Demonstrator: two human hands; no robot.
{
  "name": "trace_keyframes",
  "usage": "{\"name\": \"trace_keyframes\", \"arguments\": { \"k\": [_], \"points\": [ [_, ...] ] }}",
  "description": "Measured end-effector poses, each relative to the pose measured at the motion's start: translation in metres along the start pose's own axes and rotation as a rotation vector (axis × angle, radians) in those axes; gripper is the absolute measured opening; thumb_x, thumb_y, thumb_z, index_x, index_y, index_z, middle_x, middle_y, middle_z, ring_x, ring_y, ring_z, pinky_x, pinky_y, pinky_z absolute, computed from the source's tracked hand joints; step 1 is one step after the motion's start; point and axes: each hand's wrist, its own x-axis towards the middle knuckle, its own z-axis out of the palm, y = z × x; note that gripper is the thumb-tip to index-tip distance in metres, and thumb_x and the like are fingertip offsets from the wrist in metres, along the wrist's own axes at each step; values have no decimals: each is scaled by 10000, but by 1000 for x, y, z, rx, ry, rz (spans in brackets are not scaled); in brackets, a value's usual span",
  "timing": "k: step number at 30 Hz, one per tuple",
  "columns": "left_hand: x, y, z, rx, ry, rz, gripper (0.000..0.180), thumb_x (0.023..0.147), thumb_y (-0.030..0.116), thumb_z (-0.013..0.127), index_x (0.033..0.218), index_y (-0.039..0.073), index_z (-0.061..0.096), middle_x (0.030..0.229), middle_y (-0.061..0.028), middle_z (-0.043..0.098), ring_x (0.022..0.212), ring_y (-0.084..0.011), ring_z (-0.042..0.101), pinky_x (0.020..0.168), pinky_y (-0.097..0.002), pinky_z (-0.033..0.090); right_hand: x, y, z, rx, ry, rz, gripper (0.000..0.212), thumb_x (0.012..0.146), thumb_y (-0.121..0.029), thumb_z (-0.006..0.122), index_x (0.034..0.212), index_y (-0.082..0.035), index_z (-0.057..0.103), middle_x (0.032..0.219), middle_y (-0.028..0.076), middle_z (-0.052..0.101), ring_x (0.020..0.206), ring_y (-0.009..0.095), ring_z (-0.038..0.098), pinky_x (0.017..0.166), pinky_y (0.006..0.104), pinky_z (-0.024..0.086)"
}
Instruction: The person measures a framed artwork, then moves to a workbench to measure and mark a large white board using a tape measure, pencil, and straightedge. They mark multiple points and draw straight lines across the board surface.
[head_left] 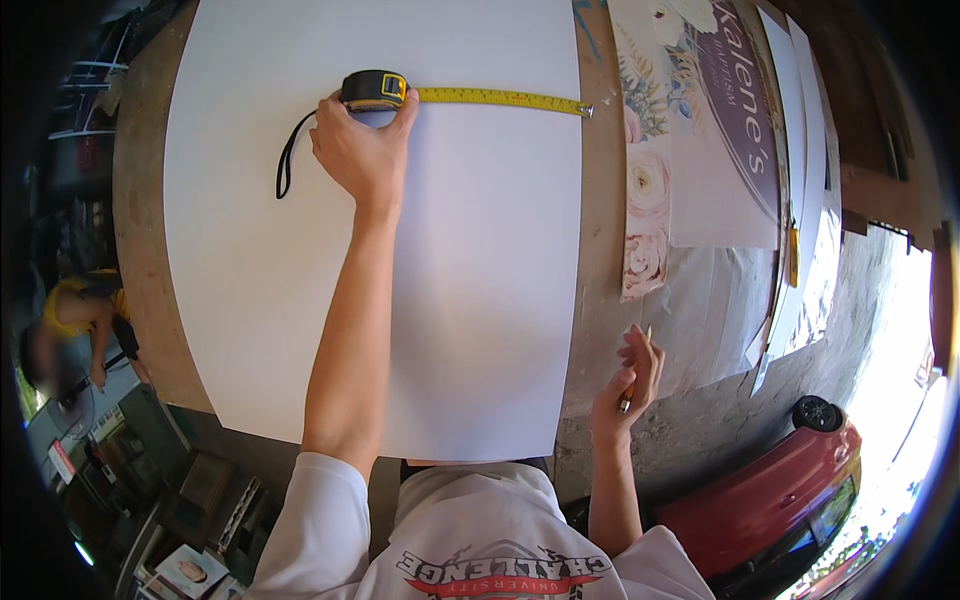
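Observation:
A large white sheet (480,250) lies flat in front of me. Near its far part, my left hand (365,155) grips a black and yellow tape measure (373,88) by its case, fingers closed around it. Its yellow blade (500,97) is pulled out to the right, and the metal hook reaches just past the sheet's right edge. A black wrist strap (283,165) hangs off the case onto the sheet. My right hand (622,395), off the sheet's right side, is closed around a pencil (626,402); the fingers cover most of its length.
A floral printed banner (690,215) lies right of the sheet on the brown table (140,210). Long white strips (805,200) and a yellow-handled tool (794,257) lie beyond it. A red car (770,490) stands lower right. At far left a person in yellow (75,310) bends over.

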Motion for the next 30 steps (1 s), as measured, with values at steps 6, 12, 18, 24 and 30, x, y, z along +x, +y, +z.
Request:
{"name": "trace_keyframes", "arguments": {
  "k": [6, 12, 18, 24, 30],
  "points": [
    [23, -5, 11, 14, -16, -36, 686, 675, 523, 909, 975, -32, 641, 948, -154, 678, 917, -324, 660, 805, -453, 532, 93, -13, 37, 183, -96, -6, 245, 1040, -202, 577, 1115, 24, 637, 862, 111, 686, 731, 174, 642, 706, 316, 518],
    [16, -8, 9, -71, -60, -50, 743, 675, 484, 916, 1071, -54, 591, 996, -159, 642, 961, -337, 614, 870, -467, 487, 187, -35, 116, 558, -147, -6, 107, 979, -74, 609, 1054, 2, 617, 823, 83, 754, 713, 106, 660, 684, 270, 518],
    [16, -10, 11, -133, -21, -11, 803, 685, 444, 921, 1157, -75, 531, 1045, -177, 610, 995, -347, 588, 991, -494, 415, 246, -58, 175, 562, -215, -39, 84, 938, -40, 578, 970, 13, 635, 774, 73, 727, 697, 103, 654, 668, 267, 511],
    [15, -12, 14, -130, 10, 53, 794, 695, 419, 921, 1167, -73, 513, 1049, -180, 615, 1003, -356, 593, 1049, -522, 372, 262, -56, 191, 526, -282, 31, 124, 829, -26, 557, 741, 33, 622, 616, 21, 525, 602, 79, 438, 566, 271, 360],
    [15, -13, 14, -129, -5, 51, 782, 697, 414, 920, 1172, -40, 497, 1102, -187, 633, 1023, -361, 601, 1081, -572, 346, 259, -58, 200, 474, -241, 29, 117, 810, -18, 546, 729, 43, 604, 613, 20, 497, 619, 79, 405, 565, 265, 345]
  ]
}}
